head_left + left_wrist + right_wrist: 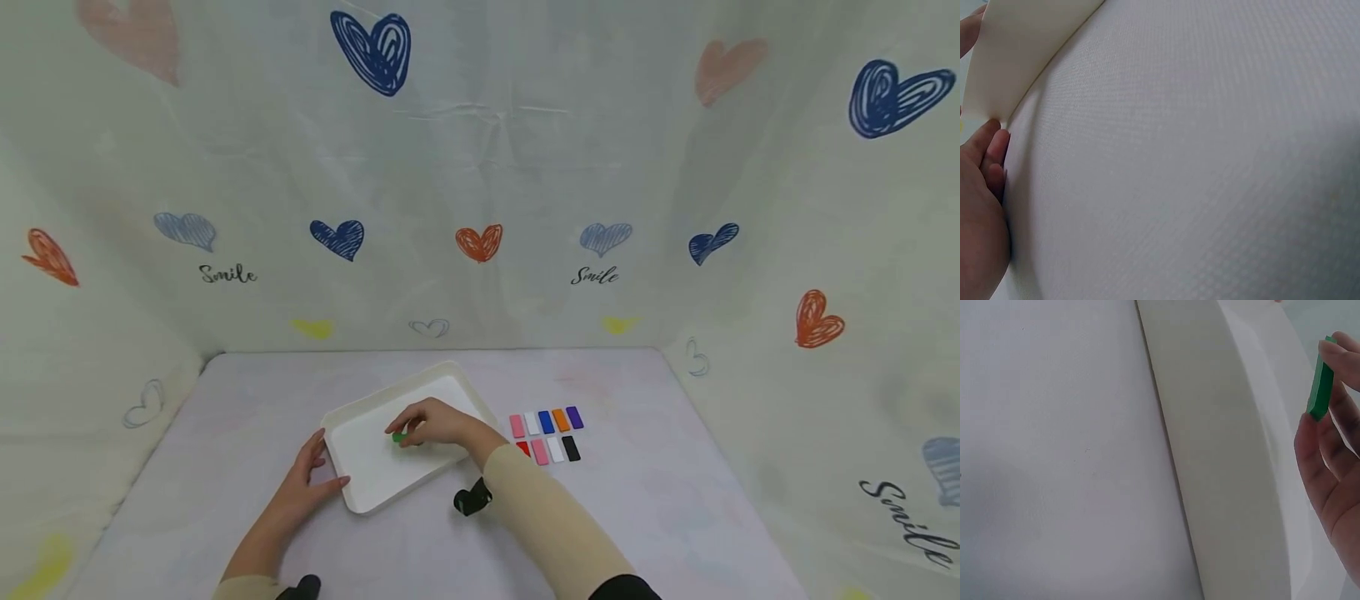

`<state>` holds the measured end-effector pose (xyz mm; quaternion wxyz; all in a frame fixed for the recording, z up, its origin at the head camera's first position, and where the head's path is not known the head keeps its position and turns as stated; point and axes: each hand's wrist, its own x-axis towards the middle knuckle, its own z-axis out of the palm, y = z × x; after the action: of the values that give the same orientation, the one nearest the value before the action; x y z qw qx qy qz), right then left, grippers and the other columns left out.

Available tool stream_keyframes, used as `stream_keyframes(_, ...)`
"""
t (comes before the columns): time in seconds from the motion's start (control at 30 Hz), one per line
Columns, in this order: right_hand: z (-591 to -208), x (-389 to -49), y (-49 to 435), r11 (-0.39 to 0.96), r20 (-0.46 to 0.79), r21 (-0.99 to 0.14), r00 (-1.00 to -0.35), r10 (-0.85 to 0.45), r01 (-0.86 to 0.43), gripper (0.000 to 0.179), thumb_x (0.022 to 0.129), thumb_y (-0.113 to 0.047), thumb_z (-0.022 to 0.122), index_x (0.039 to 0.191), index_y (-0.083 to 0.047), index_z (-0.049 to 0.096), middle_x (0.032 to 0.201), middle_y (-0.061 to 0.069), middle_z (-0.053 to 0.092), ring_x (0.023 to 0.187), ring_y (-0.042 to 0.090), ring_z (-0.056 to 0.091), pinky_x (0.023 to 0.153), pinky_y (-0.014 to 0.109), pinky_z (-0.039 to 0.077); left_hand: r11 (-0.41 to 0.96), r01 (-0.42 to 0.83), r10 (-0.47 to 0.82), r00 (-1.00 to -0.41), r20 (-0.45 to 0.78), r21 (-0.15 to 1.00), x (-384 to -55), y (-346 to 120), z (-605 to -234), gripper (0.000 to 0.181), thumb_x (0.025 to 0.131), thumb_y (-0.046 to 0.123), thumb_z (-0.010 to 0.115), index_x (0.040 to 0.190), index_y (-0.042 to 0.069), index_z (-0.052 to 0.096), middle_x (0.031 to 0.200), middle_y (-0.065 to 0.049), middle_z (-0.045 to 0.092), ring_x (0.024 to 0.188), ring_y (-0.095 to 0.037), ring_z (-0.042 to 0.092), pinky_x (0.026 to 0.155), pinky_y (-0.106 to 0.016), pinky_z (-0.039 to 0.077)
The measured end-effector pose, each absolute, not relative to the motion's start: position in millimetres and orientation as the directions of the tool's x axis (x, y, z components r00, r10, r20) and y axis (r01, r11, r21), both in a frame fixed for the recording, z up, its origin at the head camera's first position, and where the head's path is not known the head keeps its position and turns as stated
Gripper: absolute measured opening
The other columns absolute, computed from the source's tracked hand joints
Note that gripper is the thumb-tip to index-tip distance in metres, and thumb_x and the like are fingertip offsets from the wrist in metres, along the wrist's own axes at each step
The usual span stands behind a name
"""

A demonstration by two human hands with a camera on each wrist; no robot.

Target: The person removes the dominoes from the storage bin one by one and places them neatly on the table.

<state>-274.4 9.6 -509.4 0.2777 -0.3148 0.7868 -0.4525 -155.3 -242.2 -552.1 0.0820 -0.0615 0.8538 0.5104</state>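
Observation:
A thin green block [1321,387] is pinched on its ends between the thumb and fingers of my right hand [433,421]. In the head view that hand is over the white rectangular tray [382,483], and the fingers partly hide the block. My left hand [303,483] rests against the tray's left side, with thumb and fingers spread apart along the rim. In the left wrist view, a fingertip [992,125] touches the lower edge of the tray's outer wall [1016,56], close to the tabletop.
Right of the tray, small flat blocks lie in two rows, among them a blue block [546,422], an orange block [561,420] and a black block [572,448]. My right forearm partly covers a red block [522,449]. A heart-printed curtain [480,167] surrounds the white table [660,500].

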Motion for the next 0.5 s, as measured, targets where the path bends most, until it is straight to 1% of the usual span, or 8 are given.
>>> stream_keyframes(0.13, -496, -272, 14, 0.320, -0.135, -0.930, -0.643, -0.754, -0.181, 0.029, 0.085, 0.002, 0.072, 0.114, 0.001, 0.071, 0.098, -0.005, 0.069, 0.083, 0.008, 0.062, 0.067, 0.027, 0.056, 0.464, -0.197, -0.022, -0.977, -0.211, 0.864, -157, -242, -548, 0.104, 0.082, 0.024, 0.078, 0.156, 0.006, 0.006, 0.155, -0.027, 0.022, 0.131, -0.038, 0.029, 0.106, -0.061, 0.024)
stream_keyframes(0.33, -485, -268, 24, 0.224, -0.090, -0.965, -0.632, -0.770, -0.137, 0.025, 0.086, 0.006, 0.069, 0.111, 0.009, 0.068, 0.099, -0.001, 0.064, 0.084, 0.016, 0.065, 0.072, 0.031, 0.058, 0.451, -0.193, -0.003, -0.977, -0.215, 0.871, -157, -241, -546, 0.105, 0.082, 0.023, 0.078, 0.156, 0.005, 0.005, 0.155, -0.029, 0.021, 0.132, -0.041, 0.029, 0.105, -0.064, 0.023)
stream_keyframes(0.43, -479, -263, 31, 0.182, -0.069, -0.976, -0.615, -0.786, -0.124, 0.025, 0.086, 0.009, 0.067, 0.110, 0.013, 0.066, 0.101, 0.000, 0.063, 0.089, 0.017, 0.064, 0.075, 0.034, 0.058, 0.453, -0.203, 0.001, -0.974, -0.228, 0.868, -157, -242, -548, 0.107, 0.082, 0.025, 0.078, 0.156, 0.006, 0.003, 0.155, -0.030, 0.019, 0.133, -0.042, 0.027, 0.106, -0.066, 0.022)
stream_keyframes(0.5, -476, -260, 36, 0.165, -0.060, -0.979, -0.606, -0.793, -0.120, 0.026, 0.085, 0.010, 0.068, 0.111, 0.013, 0.066, 0.104, -0.001, 0.063, 0.093, 0.016, 0.063, 0.079, 0.037, 0.057, 0.453, -0.206, 0.005, -0.972, -0.234, 0.867, -157, -243, -549, 0.108, 0.082, 0.025, 0.078, 0.156, 0.006, 0.002, 0.155, -0.030, 0.019, 0.134, -0.043, 0.026, 0.106, -0.067, 0.021)
